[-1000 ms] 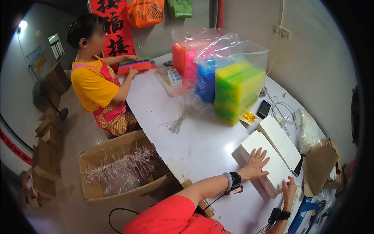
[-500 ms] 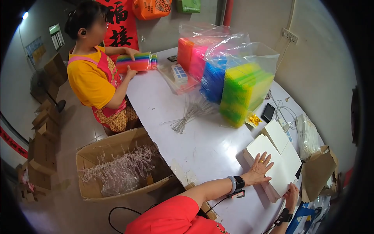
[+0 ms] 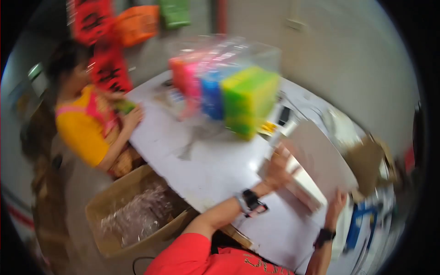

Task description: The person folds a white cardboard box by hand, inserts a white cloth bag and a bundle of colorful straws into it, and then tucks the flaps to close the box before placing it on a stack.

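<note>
1. Directions are read from the white stack [image 3: 306, 189], with 12 o'clock toward the top of the view; it lies on the right part of the white tabletop [image 3: 220, 176].
2. A large pale sheet [image 3: 323, 153] is tilted up at the stack's 1 o'clock side, its shaded face turned toward the camera.
3. The right hand [image 3: 337, 205], at 4 o'clock, grips the sheet's lower edge between thumb and fingers; a dark band circles that wrist.
4. The left hand [image 3: 278, 170], at 10 o'clock, is open with fingers extended at the stack's side; blur hides exactly which surface its fingertips touch. A black watch [image 3: 250, 199] sits on its wrist.
5. At 11 o'clock lies a small gold item [image 3: 268, 127], and beyond it stand clear plastic bags of yellow-green packs [image 3: 247, 101], blue packs [image 3: 212, 96] and pink-red packs [image 3: 185, 75].
6. Near 12 o'clock rests a dark phone [image 3: 285, 115]; at 1 o'clock, a whitish plastic bag [image 3: 341, 130]; at 2 o'clock, brown cardboard [image 3: 366, 158].
7. Just below 9 o'clock, beside the tabletop, an open carton [image 3: 105, 245] contains pale, stringy material [image 3: 137, 215].
8. Around 10 o'clock, a co-worker [image 3: 82, 133] in a yellow top holds something greenish, too blurred to identify.
</note>
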`<state>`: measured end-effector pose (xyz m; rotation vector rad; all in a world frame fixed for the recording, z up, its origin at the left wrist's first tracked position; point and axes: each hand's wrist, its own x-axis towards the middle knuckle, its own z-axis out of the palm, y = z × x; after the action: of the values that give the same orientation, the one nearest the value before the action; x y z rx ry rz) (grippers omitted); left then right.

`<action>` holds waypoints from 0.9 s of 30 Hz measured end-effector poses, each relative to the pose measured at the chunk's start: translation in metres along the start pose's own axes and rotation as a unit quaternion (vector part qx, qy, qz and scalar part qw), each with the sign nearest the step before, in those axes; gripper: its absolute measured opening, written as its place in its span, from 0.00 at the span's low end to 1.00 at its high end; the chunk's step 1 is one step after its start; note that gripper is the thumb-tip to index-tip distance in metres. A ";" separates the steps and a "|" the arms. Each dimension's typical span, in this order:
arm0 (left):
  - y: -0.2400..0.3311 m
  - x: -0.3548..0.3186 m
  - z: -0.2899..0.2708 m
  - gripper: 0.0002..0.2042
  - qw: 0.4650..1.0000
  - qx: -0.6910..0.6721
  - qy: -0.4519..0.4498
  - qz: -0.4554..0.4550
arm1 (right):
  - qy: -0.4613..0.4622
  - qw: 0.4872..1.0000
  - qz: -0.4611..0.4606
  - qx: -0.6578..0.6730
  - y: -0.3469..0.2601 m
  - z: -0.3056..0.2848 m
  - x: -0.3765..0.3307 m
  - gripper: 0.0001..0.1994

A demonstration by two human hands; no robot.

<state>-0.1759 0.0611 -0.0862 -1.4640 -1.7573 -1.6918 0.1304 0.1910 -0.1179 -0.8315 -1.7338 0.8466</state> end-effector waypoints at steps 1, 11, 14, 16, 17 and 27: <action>0.005 0.006 -0.007 0.28 1.000 0.003 0.016 0.013 | 0.051 0.997 0.017 0.054 0.038 -0.007 0.004 0.12; 0.068 0.030 -0.054 0.25 0.988 0.066 -0.060 0.127 | 0.049 0.967 0.063 0.240 -0.077 0.025 -0.011 0.12; 0.060 0.019 -0.031 0.24 0.986 0.083 -0.114 0.084 | 0.046 0.966 0.083 0.242 -0.058 0.026 -0.010 0.12; 0.054 0.011 -0.023 0.24 0.986 0.079 -0.126 0.069 | 0.039 0.963 0.127 0.233 -0.035 0.027 -0.012 0.12; 0.050 0.007 -0.019 0.23 0.986 0.073 -0.140 0.053 | 0.034 0.962 0.151 0.227 -0.025 0.027 -0.011 0.12; 0.065 0.085 0.011 0.21 0.937 0.084 -0.185 0.285 | 0.056 0.988 0.087 0.116 -0.006 0.031 -0.023 0.13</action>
<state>-0.1573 0.0949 0.0140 -2.0494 -1.3825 -0.9980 0.1058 0.1636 -0.1319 -0.8636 -1.4474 1.0763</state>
